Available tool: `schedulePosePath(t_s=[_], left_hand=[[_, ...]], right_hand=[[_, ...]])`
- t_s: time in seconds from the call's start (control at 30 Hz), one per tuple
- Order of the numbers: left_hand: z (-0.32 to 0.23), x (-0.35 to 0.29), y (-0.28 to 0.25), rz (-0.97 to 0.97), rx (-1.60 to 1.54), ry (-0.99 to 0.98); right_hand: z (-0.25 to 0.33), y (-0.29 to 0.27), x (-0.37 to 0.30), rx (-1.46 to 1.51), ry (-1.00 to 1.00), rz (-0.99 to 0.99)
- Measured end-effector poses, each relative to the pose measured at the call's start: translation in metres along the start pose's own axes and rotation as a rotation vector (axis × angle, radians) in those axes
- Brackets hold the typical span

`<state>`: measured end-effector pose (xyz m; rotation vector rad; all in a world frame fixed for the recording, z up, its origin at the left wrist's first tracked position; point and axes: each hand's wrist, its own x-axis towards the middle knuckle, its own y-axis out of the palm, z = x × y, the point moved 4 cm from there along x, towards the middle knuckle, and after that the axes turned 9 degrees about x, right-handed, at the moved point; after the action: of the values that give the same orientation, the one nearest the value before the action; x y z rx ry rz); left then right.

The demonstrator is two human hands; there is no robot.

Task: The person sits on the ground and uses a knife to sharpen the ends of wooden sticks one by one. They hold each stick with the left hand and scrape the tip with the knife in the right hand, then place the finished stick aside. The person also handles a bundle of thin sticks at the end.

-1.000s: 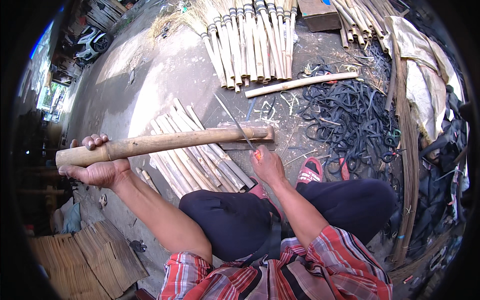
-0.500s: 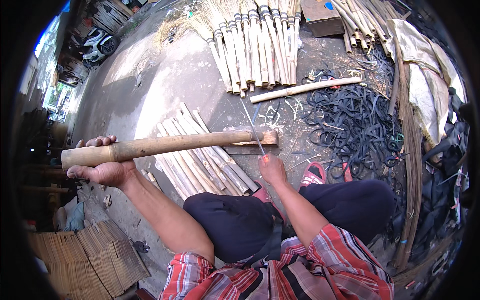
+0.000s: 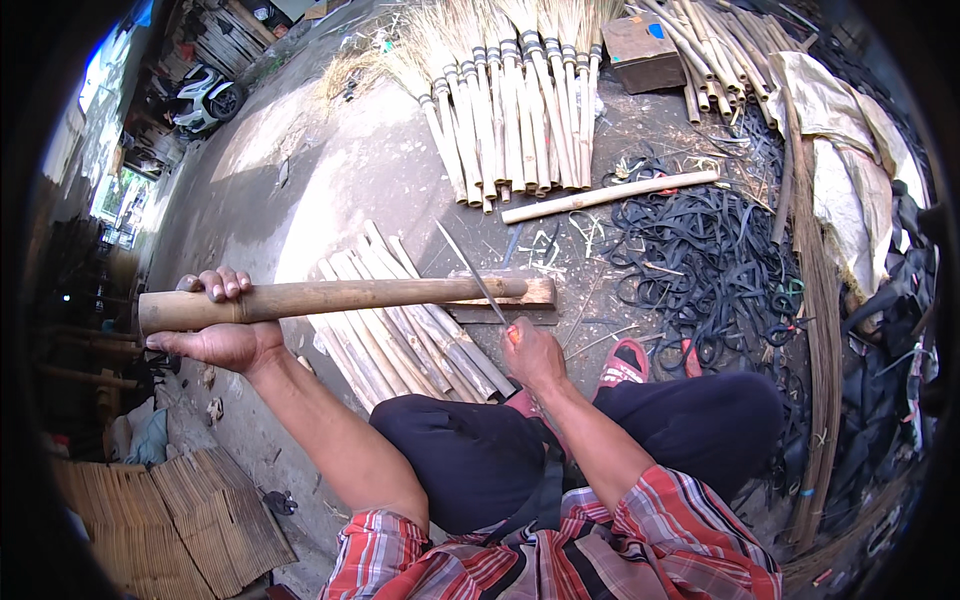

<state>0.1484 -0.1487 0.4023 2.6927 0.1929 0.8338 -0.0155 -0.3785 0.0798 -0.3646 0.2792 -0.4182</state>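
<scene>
My left hand (image 3: 225, 335) is wrapped round the thick end of a bamboo pole (image 3: 350, 297), which lies level across the view. The pole's thin end is over a small wooden block (image 3: 541, 291) on the ground. In my right hand (image 3: 533, 352) is a knife (image 3: 470, 266) with an orange-red handle, mostly covered by my fingers. Its long narrow blade slants up and left, crossing the pole near the thin end; whether it touches the pole I cannot tell. Several cut bamboo sticks (image 3: 400, 345) lie side by side beneath the pole, left of the block.
Finished brooms (image 3: 520, 120) lie in a row ahead. A single bamboo stick (image 3: 610, 196) rests between them and a heap of black rubber strips (image 3: 700, 250). Beyond are a cardboard box (image 3: 643, 55) and bamboo poles (image 3: 720, 60). A whitish sack (image 3: 840, 170) lies right, flattened cardboard (image 3: 170, 520) lower left.
My right hand and the knife have moved slightly left and down, with the blade tip swung left. The pole's thick end has shifted slightly right, and its thin end has dipped.
</scene>
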Motion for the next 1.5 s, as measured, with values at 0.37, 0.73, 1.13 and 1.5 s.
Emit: schedulePosePath(t_s=[0.37, 0.73, 1.13, 1.5], left_hand=[[-0.002, -0.005, 0.013, -0.078, 0.103, 0.012], [-0.003, -0.007, 0.018, -0.112, 0.104, -0.010], [0.005, -0.001, 0.012, 0.095, -0.084, -0.032], [0.024, 0.007, 0.004, 0.152, -0.154, -0.006]], right_hand=[[0.000, 0.003, -0.003, -0.004, -0.084, -0.023], [-0.009, 0.003, -0.007, -0.027, 0.020, 0.000], [-0.028, 0.007, 0.000, 0.041, 0.075, 0.008], [-0.035, 0.004, 0.000, 0.008, 0.032, 0.029]])
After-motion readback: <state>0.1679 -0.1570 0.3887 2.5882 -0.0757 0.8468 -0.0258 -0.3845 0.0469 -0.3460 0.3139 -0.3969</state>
